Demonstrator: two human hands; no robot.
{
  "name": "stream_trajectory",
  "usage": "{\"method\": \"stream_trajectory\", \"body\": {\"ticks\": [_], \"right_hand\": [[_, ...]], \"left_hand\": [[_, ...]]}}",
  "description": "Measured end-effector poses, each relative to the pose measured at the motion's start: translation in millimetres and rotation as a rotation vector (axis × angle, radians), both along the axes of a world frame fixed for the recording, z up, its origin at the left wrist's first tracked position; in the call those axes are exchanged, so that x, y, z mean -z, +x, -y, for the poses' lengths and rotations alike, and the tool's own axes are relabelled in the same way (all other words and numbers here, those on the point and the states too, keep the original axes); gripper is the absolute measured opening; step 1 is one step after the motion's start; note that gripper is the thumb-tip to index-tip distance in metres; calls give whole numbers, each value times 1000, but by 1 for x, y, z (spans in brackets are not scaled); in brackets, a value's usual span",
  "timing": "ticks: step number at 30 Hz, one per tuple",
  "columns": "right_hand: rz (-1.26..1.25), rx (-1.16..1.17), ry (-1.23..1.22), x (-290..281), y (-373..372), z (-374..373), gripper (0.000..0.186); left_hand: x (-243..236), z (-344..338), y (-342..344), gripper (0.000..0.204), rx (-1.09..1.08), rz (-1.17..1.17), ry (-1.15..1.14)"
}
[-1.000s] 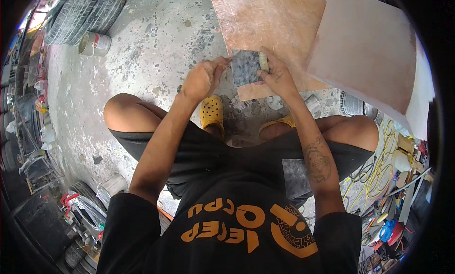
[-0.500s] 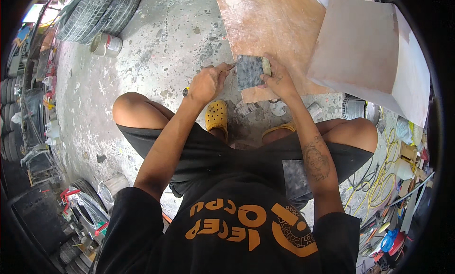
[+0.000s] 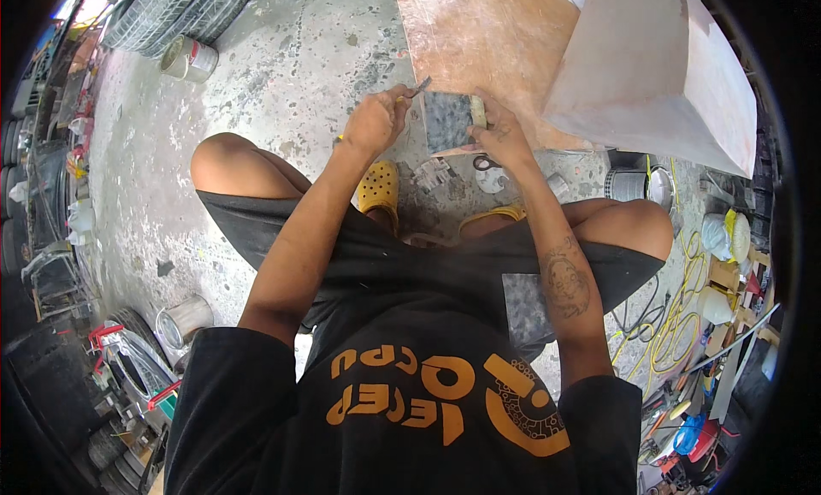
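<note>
- In the head view, a slim tool (image 3: 417, 89) was gripped by the left hand (image 3: 375, 127), its fingers curled closed, the narrow end pointed up and right.
- A pale block (image 3: 479, 112) was pinched between the thumb and fingers of the right hand (image 3: 501, 134), at the right edge of a mottled dark sheet (image 3: 447, 121).
- The dark sheet was held between the hands, in front of a brown board (image 3: 487, 50) (whether the tool's end touched it could not be told).
- Right of the board, a bent pale panel (image 3: 620, 59) was seen.
- A dark square (image 3: 523, 305) was laid on the right thigh, and yellow shoes (image 3: 378, 189) were worn.
</note>
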State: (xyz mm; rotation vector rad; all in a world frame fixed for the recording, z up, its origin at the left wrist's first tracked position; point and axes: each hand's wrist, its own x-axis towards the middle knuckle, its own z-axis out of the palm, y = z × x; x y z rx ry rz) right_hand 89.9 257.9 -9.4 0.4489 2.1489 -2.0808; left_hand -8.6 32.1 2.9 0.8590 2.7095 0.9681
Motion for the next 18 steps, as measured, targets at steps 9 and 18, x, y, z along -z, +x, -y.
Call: {"method": "stream_trajectory", "body": {"ticks": [9, 18], "right_hand": [[19, 66, -144, -23, 3, -4, 66], [-19, 102, -133, -6, -23, -1, 49]], "left_hand": [[4, 16, -16, 28, -235, 800, 848], [46, 59, -18, 28, -573, 321, 239]]}}
